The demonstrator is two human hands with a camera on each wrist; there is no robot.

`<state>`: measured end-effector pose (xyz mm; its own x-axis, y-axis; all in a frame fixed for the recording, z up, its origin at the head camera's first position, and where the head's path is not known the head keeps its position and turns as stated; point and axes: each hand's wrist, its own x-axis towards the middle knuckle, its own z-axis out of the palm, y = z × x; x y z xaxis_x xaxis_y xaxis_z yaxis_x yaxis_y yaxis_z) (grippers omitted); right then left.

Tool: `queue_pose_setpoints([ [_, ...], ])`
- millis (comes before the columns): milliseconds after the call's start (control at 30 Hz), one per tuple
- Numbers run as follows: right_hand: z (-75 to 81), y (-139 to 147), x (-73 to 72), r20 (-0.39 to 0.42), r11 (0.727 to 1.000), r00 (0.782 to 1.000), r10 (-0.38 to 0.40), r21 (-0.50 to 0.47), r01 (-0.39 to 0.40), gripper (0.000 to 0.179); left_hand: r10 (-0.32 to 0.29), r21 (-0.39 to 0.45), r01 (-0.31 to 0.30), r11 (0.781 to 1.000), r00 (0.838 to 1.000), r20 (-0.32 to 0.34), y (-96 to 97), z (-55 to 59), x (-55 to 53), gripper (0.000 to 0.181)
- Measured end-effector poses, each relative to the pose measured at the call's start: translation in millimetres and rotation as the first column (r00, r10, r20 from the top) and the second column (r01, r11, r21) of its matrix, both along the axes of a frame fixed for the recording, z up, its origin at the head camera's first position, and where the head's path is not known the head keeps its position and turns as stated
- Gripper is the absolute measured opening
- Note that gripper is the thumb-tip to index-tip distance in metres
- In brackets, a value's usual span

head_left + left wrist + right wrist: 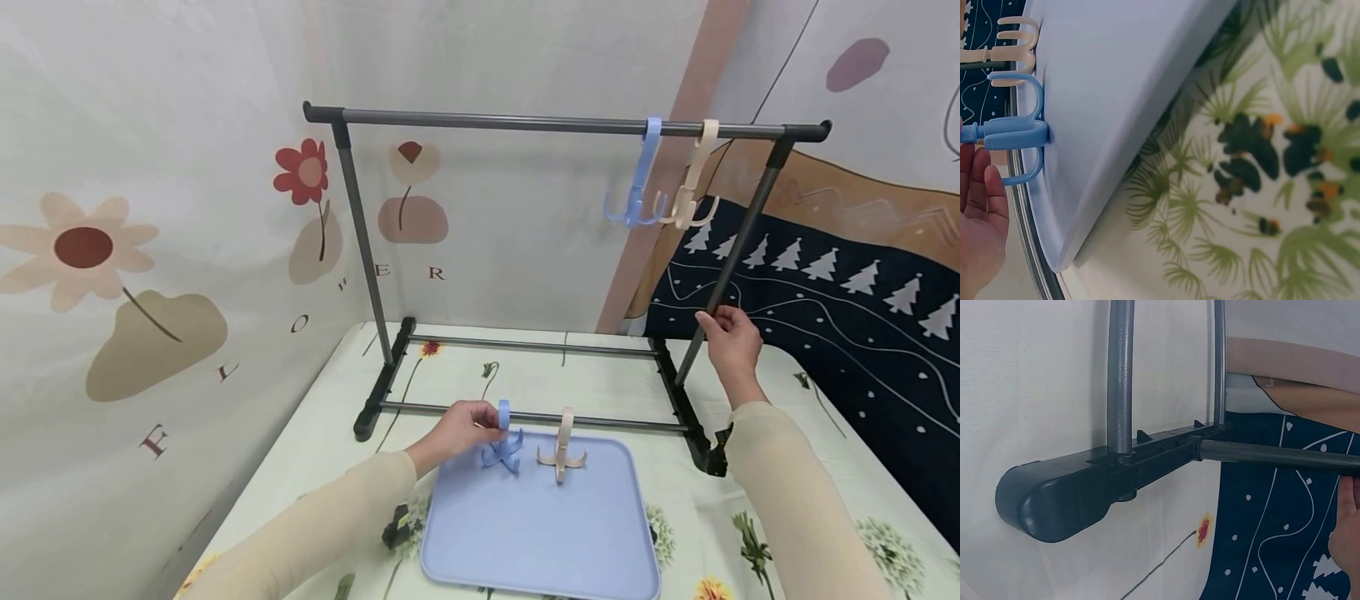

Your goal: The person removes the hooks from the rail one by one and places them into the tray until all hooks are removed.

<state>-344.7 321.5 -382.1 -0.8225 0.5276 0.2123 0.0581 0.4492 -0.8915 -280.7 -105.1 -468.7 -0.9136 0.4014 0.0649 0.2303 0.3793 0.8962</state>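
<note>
Pinching the lower blue hook [502,452] near its upper end, my left hand [468,425] has thumb and fingertips together on the stem, right by the far edge of the pale blue tray [540,533]. Down below, the prongs touch the tray, as the left wrist view shows from the side. Just to the right, the lower beige hook [561,457] sits by that same edge, prongs splayed. Across the way, I've got my right hand [732,346] on the slanted post [738,246] of the dark rack [480,121], fingers curled round it; the right wrist view catches only a slice of that hand. Up on the top bar, the hanging blue hook [637,183] and the hanging beige hook [693,187] are side by side near the right end. The tray lies in front of the rack on a flowered tablecloth [337,492].
</note>
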Motion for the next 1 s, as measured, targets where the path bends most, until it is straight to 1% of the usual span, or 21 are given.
queue_pose_setpoints([
  [167,0.1,0,0.1,-0.008,1.000,1.000,-0.002,0.004,0.002,0.044,-0.029,-0.034,0.029,0.999,0.999,-0.023,-4.1,1.4,-1.0,0.012],
  [267,0.1,0,-0.1,-0.006,1.000,1.000,-0.006,0.003,0.006,0.044,-0.028,-0.043,0.026,0.999,0.999,-0.040,-8.5,5.0,-2.7,0.016],
  [400,-0.1,0,-0.5,-0.006,1.000,1.000,-0.012,0.000,0.012,0.044,0.018,-0.034,-0.019,0.999,0.999,-0.046,-15.3,12.2,-7.5,0.020],
  [533,-0.5,-1,-0.4,-0.010,1.000,1.000,-0.011,0.000,0.011,0.044,0.086,-0.031,-0.087,0.996,0.996,-0.035,-23.1,20.9,-14.9,0.019],
  [667,-1.2,-1,0.3,-0.005,1.000,1.000,-0.012,-0.002,0.012,0.044,0.138,0.005,-0.138,0.990,0.989,-0.058,-32.2,33.5,-23.6,0.021],
  [767,-1.6,-2,0.8,0.001,1.000,1.000,-0.011,-0.003,0.011,0.045,0.174,0.041,-0.172,0.984,0.982,-0.073,-41.3,47.1,-29.0,0.025],
  [833,-1.9,-2,0.9,0.004,1.000,1.000,-0.009,0.001,0.009,0.046,0.200,0.064,-0.196,0.979,0.977,-0.069,-48.6,58.0,-31.6,0.027],
  [1000,-1.8,-2,1.5,0.006,1.000,1.000,-0.006,0.019,0.006,0.046,0.265,0.117,-0.255,0.960,0.961,-0.082,-71.0,82.2,-39.2,0.031],
])
